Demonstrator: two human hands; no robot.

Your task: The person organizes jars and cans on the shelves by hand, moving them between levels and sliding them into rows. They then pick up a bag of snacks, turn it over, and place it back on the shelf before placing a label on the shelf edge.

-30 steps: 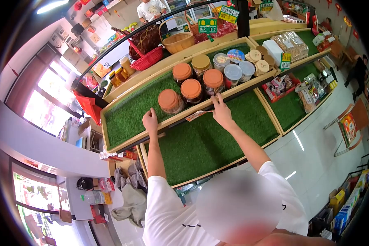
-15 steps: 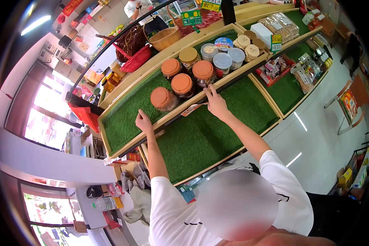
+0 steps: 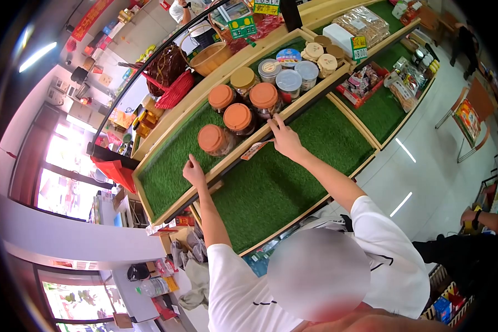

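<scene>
My right hand (image 3: 286, 139) is at the front wooden rail of the green-lined display shelf (image 3: 171, 180). Two of its fingers reach over the rail beside a jar with an orange lid (image 3: 264, 97). A small printed card (image 3: 254, 150) juts out from under this hand, its end against the thumb side; the grip is partly hidden. My left hand (image 3: 194, 172) rests at the same rail farther left, fingers curled and one digit pointing up, nothing visible in it. Between the hands stands another orange-lidded jar (image 3: 214, 139), with a similar jar (image 3: 239, 118) behind it.
Tubs with pale lids (image 3: 289, 81) and several small jars fill the shelf's right part. A red basket (image 3: 174, 91) and a wicker basket (image 3: 209, 58) sit behind. Below is a lower green tray (image 3: 271, 193). A chair (image 3: 470, 119) stands right; another person's arm (image 3: 489, 220) shows at right.
The view has shifted slightly, moving the jars left in the picture. My right hand stays by the rail and card; my left hand stays curled. Another person's arm has come into view at right.
</scene>
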